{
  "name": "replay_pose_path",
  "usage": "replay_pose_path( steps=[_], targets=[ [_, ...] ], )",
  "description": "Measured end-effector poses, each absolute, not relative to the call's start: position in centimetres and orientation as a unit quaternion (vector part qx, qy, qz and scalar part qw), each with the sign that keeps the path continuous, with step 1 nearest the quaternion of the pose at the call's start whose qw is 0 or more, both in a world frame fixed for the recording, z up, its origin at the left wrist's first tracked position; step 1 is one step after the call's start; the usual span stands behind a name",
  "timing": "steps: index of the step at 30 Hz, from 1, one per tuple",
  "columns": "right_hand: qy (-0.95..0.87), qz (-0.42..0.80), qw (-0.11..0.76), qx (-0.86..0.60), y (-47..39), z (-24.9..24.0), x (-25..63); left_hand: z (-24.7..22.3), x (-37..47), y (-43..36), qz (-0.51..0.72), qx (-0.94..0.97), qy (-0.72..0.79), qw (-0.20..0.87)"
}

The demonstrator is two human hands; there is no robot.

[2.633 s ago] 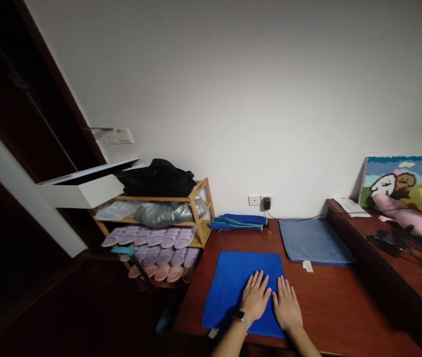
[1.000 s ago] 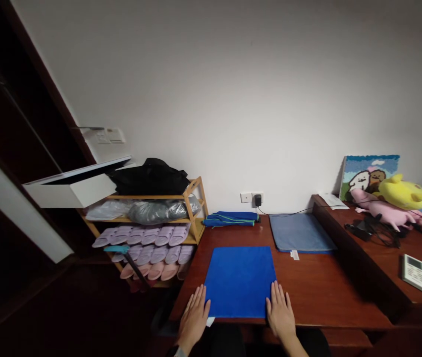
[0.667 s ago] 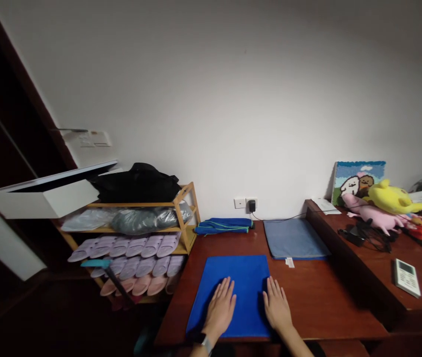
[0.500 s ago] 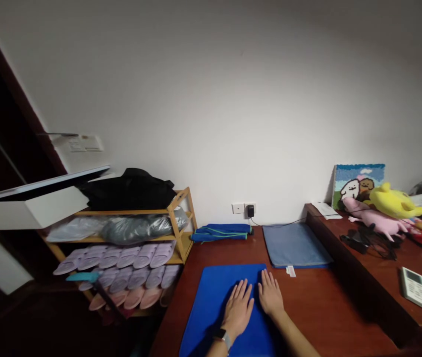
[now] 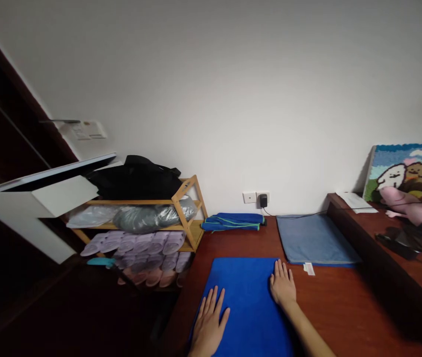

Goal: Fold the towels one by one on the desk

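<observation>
From my head view, my left hand rests palm down at the left side of the blue cloth, its fingers loosely spread and pinching nothing. My right hand lies along the right edge, close to the far right corner, flat with the fingers near each other; it grips nothing either. The cloth is spread on the table in front of me, between my palms, its near edge out of sight.

It looks like soft, light fabric, probably with a short nap, so I'd expect it to crease or slide under a dragging push rather than break. The best hold would be a fingertip pinch at a corner, or along an edge, with my other palm pinning the middle.

Just beyond my right hand lies a grey-blue cloth with a white tag, and a green-edged blue bundle sits by the wall.
</observation>
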State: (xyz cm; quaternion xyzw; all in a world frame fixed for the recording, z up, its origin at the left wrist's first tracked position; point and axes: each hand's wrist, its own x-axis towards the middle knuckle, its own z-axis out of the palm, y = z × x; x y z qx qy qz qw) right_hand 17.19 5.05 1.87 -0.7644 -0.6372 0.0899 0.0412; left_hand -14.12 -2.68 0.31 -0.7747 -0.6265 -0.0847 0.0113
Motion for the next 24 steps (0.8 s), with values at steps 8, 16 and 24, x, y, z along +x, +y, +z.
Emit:
replay_pose_path(
  steps=[8, 16, 24],
  targets=[
    [-0.655, 0.098, 0.086, -0.744, 5.2, 1.4, 17.0, 3.5, -7.8, 0.4, -0.145, -0.808, -0.571, 0.031],
    [-0.669, 0.087, 0.069, -0.735, 5.1, 0.7, 17.2, 3.7, 3.7, 7.0, -0.121, -0.863, -0.486, -0.061],
    [-0.654, 0.075, 0.074, -0.749, 5.3, 0.3, 16.9, 1.9, -7.2, 9.6, -0.082, -0.794, -0.602, -0.031]
  ],
)
